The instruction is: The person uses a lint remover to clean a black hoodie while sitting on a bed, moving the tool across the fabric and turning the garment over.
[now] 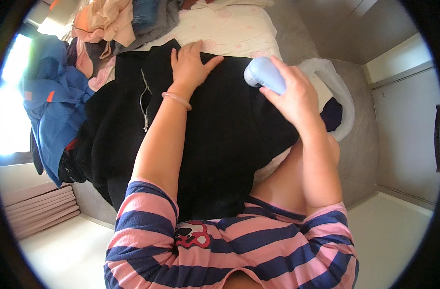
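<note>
A: Left hand, quick?

B: Flat on the black zip-neck top, up by its top edge; fingers apart, thumb splayed wide. Pale pink bangle on that wrist.

A: Right hand?

B: Clamped around a light-blue handheld fabric shaver (going by shape, rounded head and all). Head points left, at the top's upper right edge; can't tell whether it touches the cloth.

A: Where's the top lying?

B: Spread from the pink-printed sheet down to the lap, silver zipper left of the left forearm.

A: Writing, labels?

B: Marks on the shaver's head are too small to read. Striped pink-and-navy shirt has a red, white and black cartoon-animal patch. Blue garment at left shows a small orange tab.

A: Right side?

B: White plastic bag, just beyond the right forearm, with dark navy cloth in it.
</note>
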`<state>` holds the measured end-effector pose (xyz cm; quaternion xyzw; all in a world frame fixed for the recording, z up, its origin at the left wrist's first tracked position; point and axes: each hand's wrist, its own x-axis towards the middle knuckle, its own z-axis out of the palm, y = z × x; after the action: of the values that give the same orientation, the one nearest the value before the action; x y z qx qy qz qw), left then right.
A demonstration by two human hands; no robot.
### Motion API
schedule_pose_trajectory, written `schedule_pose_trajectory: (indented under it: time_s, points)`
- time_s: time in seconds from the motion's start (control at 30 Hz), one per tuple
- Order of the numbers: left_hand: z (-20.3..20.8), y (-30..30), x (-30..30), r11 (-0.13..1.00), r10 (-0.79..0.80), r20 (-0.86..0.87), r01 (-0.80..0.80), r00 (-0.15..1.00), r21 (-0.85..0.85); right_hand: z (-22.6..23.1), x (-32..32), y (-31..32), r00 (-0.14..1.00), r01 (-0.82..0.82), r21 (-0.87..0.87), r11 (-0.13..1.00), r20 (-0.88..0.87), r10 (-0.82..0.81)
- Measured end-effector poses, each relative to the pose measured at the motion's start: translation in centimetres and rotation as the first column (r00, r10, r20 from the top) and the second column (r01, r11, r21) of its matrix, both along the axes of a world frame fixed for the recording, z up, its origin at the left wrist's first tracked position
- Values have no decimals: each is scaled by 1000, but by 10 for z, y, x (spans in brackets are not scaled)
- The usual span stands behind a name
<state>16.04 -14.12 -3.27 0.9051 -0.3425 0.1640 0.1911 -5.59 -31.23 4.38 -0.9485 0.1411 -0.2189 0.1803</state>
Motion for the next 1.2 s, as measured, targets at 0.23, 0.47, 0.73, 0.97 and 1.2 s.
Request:
schedule_pose_trajectory:
  time_s: [0.23,0.47,0.73,0.97,1.2]
  points:
    - [8,34,32,956,-149,-130,110,980,-270,6,16,-29,990,-12,58,998,139,4]
    - [17,38,37,997,-36,-44,33,998,-72,16,9,-2,935,-352,-1,936,-37,352]
    - [15,47,42,998,-46,-81,42,996,-53,18,6,5,913,-389,138,911,-72,401]
    - [15,44,40,992,-56,-120,41,991,-118,21,0,-2,956,-265,111,958,-103,276]
    - [34,35,23,983,-24,-232,-20,973,-184,19,-2,-9,977,-209,7,978,-28,209]
